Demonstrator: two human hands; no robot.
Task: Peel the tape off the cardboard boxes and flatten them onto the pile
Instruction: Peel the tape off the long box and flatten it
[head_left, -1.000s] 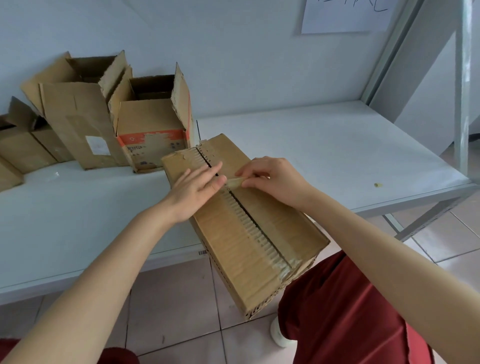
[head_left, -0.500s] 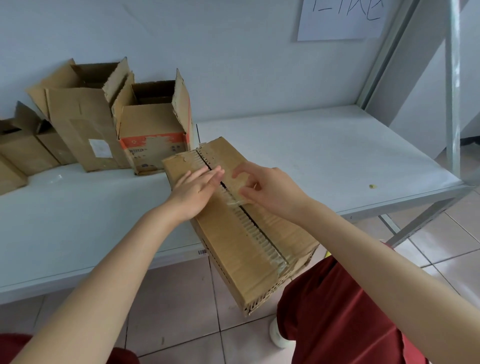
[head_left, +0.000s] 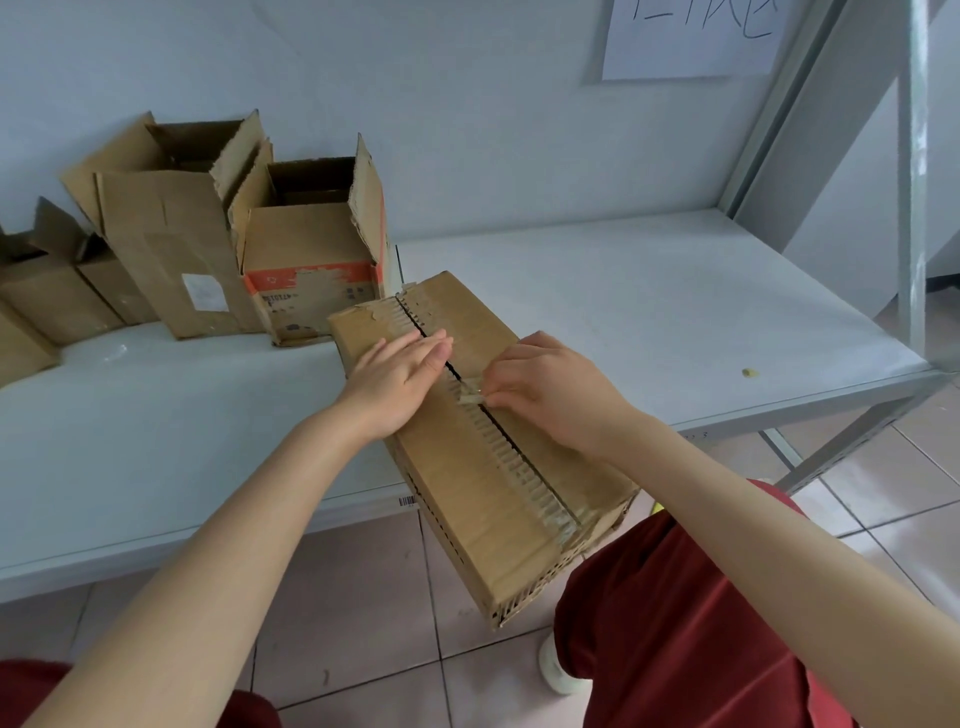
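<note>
Red-trousered lap (head_left: 675, 623) and pale tiled floor (head_left: 363, 597) lie below the near end of the closed brown cardboard box (head_left: 467, 483), which is the reference item. The box lies on its side, its near end overhanging the edge of the white table (head_left: 649, 312) and its far end resting on the tabletop.

The strip of clear, ribbed packing tape (head_left: 524, 478) runs along the box's centre seam. Its far part is peeled away and the seam gap is exposed there.

Left hand (head_left: 395, 382): flat on the box's upper face, left of the seam, fingers straight and pressing down.

Right hand (head_left: 550, 384): right of the seam, fingertips pinching the lifted end of the tape at mid-length of the box.

Right of the box, a small yellow scrap (head_left: 748, 372) lies on the table. Beyond the box, to its left:
- an open carton with a red band (head_left: 311, 270)
- a taller open brown carton (head_left: 161, 249), touching the red-banded one
- low brown cartons (head_left: 47, 296), furthest left

A white paper sheet (head_left: 691, 41) is fixed to the wall, beyond the box and to its right.
</note>
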